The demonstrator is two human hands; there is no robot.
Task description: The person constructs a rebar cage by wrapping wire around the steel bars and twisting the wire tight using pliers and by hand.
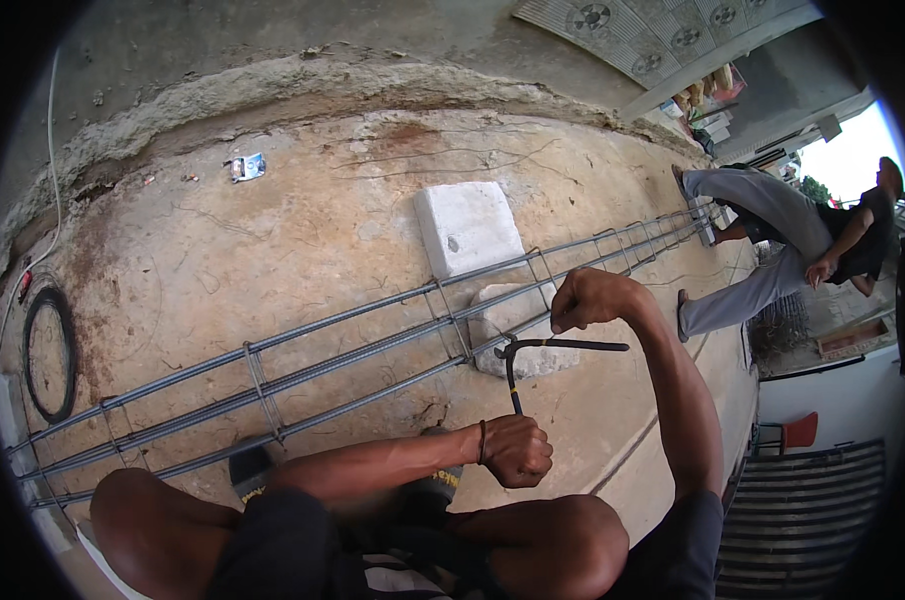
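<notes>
L hand (pixel 518 452) grips pincers (pixel 514 347) @ rebar cage (pixel 373 345) — pkt (pixel 248 167), contents unclear.

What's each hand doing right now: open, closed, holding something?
Left hand: closed on one handle of the black pincers.
Right hand: fingers curled by the other handle; whether it grips anything cannot be told.

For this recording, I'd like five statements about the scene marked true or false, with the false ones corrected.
1. The left hand grips the pliers. True.
2. The wristband is on the right wrist. False: it is on the left one.
3. Two white blocks lie by the rebar cage. True.
4. The right hand holds the black coil. False: the coil lies at far left.
5. Nobody else is in view. False: another person stands at right.
</notes>
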